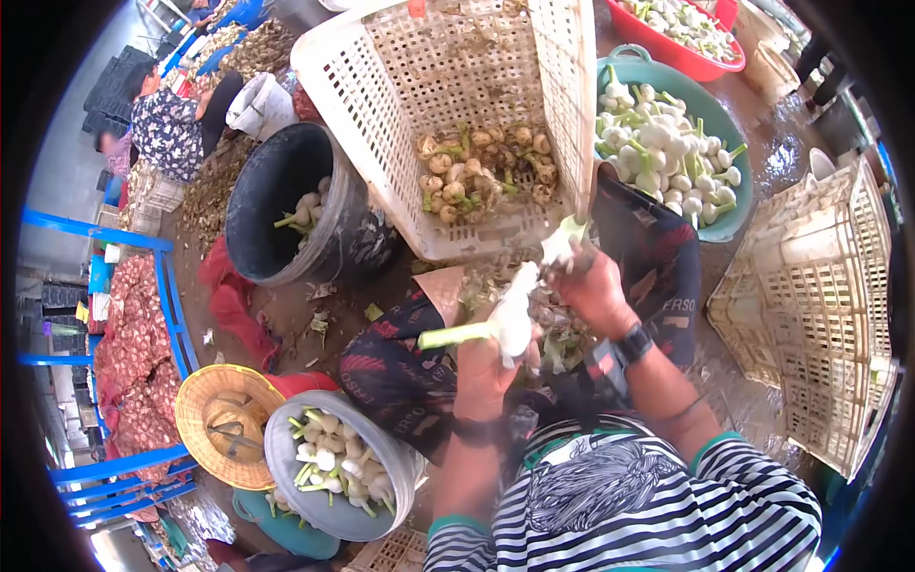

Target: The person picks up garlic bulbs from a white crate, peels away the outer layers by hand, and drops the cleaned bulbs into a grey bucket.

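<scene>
My left hand (488,364) is closed around a white garlic bulb (515,327), its cut green stem pointing left. A pale strip of skin stands up from the bulb toward my other hand. My right hand (593,291), partly blurred, pinches a loose piece of whitish-green garlic skin (564,240), a little above and right of the bulb. Just beyond both hands, a tilted white plastic crate (477,57) holds several brownish unpeeled garlic bulbs (477,176). Peeled scraps lie in my lap, between my legs.
On the left stand a dark bucket (255,191) and a grey bucket (286,419) with garlic, beside a straw hat (229,429). A green basin (739,143) and red basin (696,62) of white bulbs are at right. Stacked crates (810,305) stand nearby. Another person (167,129) sits far left.
</scene>
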Demonstrator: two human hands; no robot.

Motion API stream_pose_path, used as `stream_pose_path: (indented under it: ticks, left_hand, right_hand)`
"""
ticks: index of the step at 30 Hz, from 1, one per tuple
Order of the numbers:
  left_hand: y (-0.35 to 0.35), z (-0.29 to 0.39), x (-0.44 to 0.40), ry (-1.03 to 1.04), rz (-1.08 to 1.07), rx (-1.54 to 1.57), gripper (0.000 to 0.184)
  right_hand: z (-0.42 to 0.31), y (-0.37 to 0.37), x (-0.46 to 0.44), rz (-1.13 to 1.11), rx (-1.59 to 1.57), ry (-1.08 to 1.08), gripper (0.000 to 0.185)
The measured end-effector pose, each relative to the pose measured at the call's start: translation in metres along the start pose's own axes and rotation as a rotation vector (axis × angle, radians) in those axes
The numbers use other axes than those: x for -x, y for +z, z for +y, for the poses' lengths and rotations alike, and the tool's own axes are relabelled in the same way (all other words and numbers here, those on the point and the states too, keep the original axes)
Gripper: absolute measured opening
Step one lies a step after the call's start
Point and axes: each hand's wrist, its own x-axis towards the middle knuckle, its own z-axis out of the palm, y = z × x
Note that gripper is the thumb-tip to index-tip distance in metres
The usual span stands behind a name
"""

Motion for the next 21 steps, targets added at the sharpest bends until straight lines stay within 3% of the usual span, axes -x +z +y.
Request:
stream_pose_path:
  ticks: [2, 3, 4, 6, 7, 9, 12, 13, 14, 16, 18, 21]
  left_hand:
    - [0.013, 0.007, -0.001, 0.029, -0.057, -0.078, 0.065]
    - [0.020, 0.010, -0.001, 0.057, 0.036, -0.196, 0.060]
    - [0.019, 0.012, -0.001, 0.019, 0.086, -0.229, 0.059]
    - [0.012, 0.017, 0.000, -0.060, 0.191, -0.295, 0.057]
    - [0.007, 0.017, 0.002, -0.047, 0.168, -0.317, 0.068]
    - [-0.007, 0.016, 0.005, -0.114, 0.212, -0.372, 0.066]
    - [-0.006, 0.012, -0.001, -0.203, 0.187, -0.263, 0.064]
    - [-0.006, 0.009, -0.002, -0.208, 0.185, -0.221, 0.063]
    - [-0.005, 0.007, -0.001, -0.209, 0.189, -0.178, 0.062]
    - [0.006, 0.010, 0.002, -0.209, 0.224, 0.003, 0.055]
    - [0.011, 0.014, 0.005, -0.243, 0.223, 0.197, 0.054]
    - [0.013, 0.017, 0.009, -0.303, 0.201, -0.099, 0.057]
  right_hand:
    - [0.060, 0.013, -0.022, -0.048, -0.651, 0.512, 0.026]
    - [0.094, 0.016, -0.019, -0.390, 0.111, 0.064, 0.032]
    - [0.084, 0.026, -0.013, -0.532, 0.711, -0.047, 0.039]
    - [0.053, 0.011, -0.003, -0.667, 0.774, -0.028, 0.042]
    - [0.037, 0.004, -0.003, -0.605, 0.344, 0.080, 0.043]
    - [0.009, -0.005, -0.004, -0.414, -0.515, 0.288, 0.046]
    - [-0.021, -0.010, -0.004, -0.599, -0.538, 0.135, 0.044]
    - [-0.018, -0.006, -0.003, -0.536, -0.231, -0.086, 0.043]
    - [-0.024, -0.004, 0.000, -0.472, -0.184, -0.071, 0.039]
    - [-0.014, -0.003, 0.000, -0.410, 0.055, -0.317, 0.033]
    - [-0.015, -0.004, 0.004, -0.413, 0.090, -0.356, 0.031]
    - [-0.009, -0.002, 0.003, -0.422, 0.006, -0.379, 0.028]
